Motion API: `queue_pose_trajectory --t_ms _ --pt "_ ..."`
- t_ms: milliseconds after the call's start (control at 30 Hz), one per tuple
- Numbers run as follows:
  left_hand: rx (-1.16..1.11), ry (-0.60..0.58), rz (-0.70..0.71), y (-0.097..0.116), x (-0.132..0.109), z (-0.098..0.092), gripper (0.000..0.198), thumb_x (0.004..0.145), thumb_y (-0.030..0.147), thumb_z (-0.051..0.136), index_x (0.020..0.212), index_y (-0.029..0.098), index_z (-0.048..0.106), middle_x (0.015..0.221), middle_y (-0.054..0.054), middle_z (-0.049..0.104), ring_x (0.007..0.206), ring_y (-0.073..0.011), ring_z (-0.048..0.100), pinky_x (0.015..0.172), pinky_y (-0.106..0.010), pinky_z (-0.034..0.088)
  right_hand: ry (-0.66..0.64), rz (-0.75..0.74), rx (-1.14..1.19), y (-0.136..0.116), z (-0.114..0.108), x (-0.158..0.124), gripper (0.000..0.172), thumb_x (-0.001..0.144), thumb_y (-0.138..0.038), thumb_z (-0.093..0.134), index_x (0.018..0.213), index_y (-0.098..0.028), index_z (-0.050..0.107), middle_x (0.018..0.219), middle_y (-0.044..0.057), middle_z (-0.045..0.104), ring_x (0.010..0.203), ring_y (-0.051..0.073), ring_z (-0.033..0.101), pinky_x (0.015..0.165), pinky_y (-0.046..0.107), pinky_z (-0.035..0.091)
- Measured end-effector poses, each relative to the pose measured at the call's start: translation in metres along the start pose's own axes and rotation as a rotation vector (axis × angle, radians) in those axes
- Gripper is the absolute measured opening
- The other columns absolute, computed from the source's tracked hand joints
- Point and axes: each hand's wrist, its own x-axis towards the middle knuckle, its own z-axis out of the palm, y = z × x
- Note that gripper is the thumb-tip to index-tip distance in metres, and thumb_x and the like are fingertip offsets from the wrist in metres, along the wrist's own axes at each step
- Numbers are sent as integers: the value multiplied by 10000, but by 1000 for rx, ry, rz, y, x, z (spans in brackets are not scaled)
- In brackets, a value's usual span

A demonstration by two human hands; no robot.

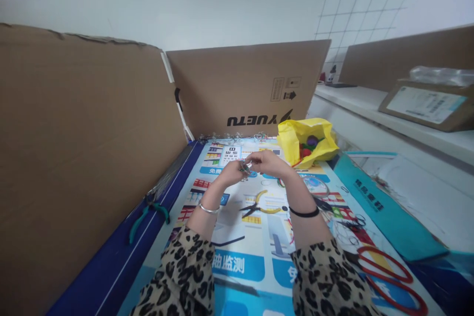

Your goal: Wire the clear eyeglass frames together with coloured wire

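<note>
My left hand (232, 172) and my right hand (267, 162) meet above a printed poster (240, 261) on the table. Both pinch a small silvery wire piece (246, 166) held between their fingertips. My left wrist carries a silver bangle, my right a black band. Yellow-handled pliers (261, 206) lie on the poster just below my hands.
An open yellow bag (306, 140) with coloured beads sits at the back right. Teal-handled pliers (148, 215) lie at the left by a cardboard wall (81, 158). Red rings (388, 271) and wire loops lie to the right. Cardboard screens stand behind and at the left.
</note>
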Motion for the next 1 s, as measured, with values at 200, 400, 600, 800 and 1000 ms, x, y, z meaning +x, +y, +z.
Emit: queue_pose_trajectory --t_ms 200,400,600,800,1000 --pt "-29 35 52 1 -1 -1 43 631 201 615 633 159 615 658 -19 595 710 -164 524 641 -240 386 26 -22 -105 -2 6 4 231 704 -130 490 869 -183 644 645 -20 571 596 114 499 556 200 361" --pt "-253 -133 60 0 -10 -10 317 640 284 675 911 133 610 816 -38 611 732 -149 545 663 -256 424 38 12 -36 2 3 2 164 688 -133 484 800 -183 593 624 -30 538 586 114 496 547 202 374" --pt "-1024 -235 -5 -21 -16 -6 438 740 456 601 1116 247 513 1128 -84 541 982 -238 570 759 -356 456 134 111 104 8 -6 -3 136 701 -235 519 826 -191 546 660 -34 520 554 103 487 522 214 433" --pt "-1375 -323 -88 -30 -8 22 589 711 674 477 1114 245 491 1121 -109 554 937 -280 604 722 -407 483 181 142 230 8 -7 -2 214 713 -319 567 872 -178 536 718 -20 510 580 105 507 552 242 482" --pt "-1525 -143 -40 -26 -2 33 582 693 648 532 1113 248 474 1031 -85 569 823 -216 626 597 -286 485 182 163 190 5 4 3 242 713 -337 575 894 -179 544 779 1 544 581 105 526 569 250 490"
